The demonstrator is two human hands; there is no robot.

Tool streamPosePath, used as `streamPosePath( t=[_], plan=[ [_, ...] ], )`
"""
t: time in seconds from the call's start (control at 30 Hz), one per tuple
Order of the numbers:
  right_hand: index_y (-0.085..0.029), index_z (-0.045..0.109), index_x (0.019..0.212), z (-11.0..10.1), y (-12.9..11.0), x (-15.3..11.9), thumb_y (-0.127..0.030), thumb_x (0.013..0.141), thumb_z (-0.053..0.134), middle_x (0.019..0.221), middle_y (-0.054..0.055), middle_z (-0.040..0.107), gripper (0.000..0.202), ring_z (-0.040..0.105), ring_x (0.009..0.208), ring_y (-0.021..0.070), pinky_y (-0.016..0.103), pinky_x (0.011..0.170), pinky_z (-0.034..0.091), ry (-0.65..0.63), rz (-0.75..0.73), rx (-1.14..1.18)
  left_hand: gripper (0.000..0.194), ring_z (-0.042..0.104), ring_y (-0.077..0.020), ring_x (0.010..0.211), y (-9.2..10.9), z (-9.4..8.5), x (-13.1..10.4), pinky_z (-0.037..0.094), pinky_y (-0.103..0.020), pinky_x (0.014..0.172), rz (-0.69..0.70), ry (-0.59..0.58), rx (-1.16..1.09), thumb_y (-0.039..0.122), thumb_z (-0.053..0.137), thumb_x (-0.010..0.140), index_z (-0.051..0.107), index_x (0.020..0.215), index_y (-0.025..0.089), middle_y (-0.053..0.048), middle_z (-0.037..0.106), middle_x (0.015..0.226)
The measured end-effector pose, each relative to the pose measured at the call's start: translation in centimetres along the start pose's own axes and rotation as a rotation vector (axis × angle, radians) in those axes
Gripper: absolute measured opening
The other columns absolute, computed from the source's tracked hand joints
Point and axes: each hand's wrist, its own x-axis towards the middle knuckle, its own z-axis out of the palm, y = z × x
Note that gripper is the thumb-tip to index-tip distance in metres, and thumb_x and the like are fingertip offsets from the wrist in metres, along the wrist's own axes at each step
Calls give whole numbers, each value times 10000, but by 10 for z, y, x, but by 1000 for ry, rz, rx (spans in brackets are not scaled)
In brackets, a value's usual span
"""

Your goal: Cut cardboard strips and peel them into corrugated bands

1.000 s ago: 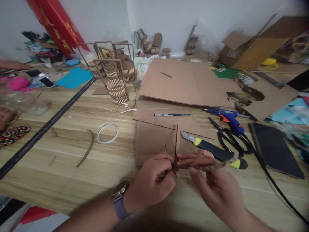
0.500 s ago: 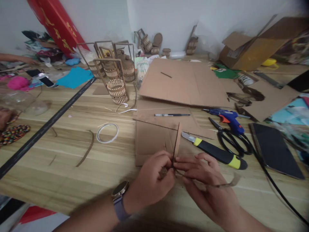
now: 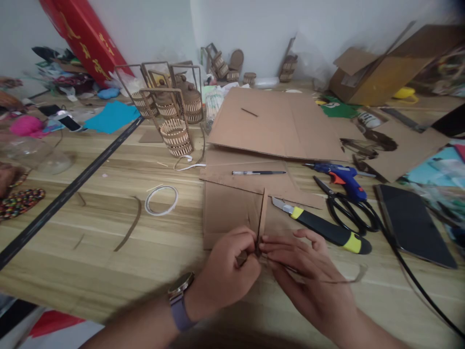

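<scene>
My left hand point(image 3: 230, 264) is closed, its thumb and fingers pinching the near end of a narrow cardboard strip point(image 3: 263, 213) that stands on edge. Against the strip's other side lie the fingertips of my right hand point(image 3: 308, 274). A thin brown strip point(image 3: 348, 281) runs through the right hand, its loose end poking out to the right. The exact pinch point is partly hidden by fingers. Under the upright strip lies a cardboard sheet point(image 3: 227, 208). A utility knife point(image 3: 327, 228) with its blade out rests just beyond my right hand.
Scissors point(image 3: 348, 208), a blue glue gun point(image 3: 341, 177) and a dark tablet-like slab point(image 3: 416, 225) lie to the right. A pen point(image 3: 258, 172) rests on cardboard. White tape roll point(image 3: 162, 200) and small slatted baskets point(image 3: 177, 137) are left. Another person's hand point(image 3: 9, 92) shows far left.
The upright cardboard strip has tilted slightly left with both hands. The thin strip's loose end has shifted right and a little down. At far left, the other person's hand has moved.
</scene>
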Motion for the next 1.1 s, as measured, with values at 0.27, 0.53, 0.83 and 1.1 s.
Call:
streamPosePath(
  t=[0.27,0.53,0.83,1.1],
  plan=[
    [-281,623,936,-6,-4,9,-188,927,554,850,-21,790,116,761,817,180,360,827,533,96,191,162,168,482,-128,691,-1,-3,-1,352,-235,628,54,-42,-44,67,441,710,372,640,203,9,496,715],
    [-278,589,963,-6,-4,9,-180,939,530,844,-17,778,116,754,837,186,366,822,527,139,171,130,137,486,-134,736,2,-3,0,361,-245,660,4,-68,-69,127,479,785,422,685,201,8,496,772],
    [-249,561,946,-1,-4,4,-117,908,531,914,3,797,140,755,898,169,381,910,425,47,-34,28,107,471,-143,712,-3,-1,1,343,-262,627,-124,-55,-58,180,475,767,425,676,206,9,498,752],
    [-254,637,954,8,-11,6,-172,943,580,886,-35,792,100,741,879,153,375,991,354,117,34,-14,115,442,-137,674,-4,-1,2,331,-263,613,-102,-25,-44,125,440,700,381,652,212,19,471,703]
  ],
)
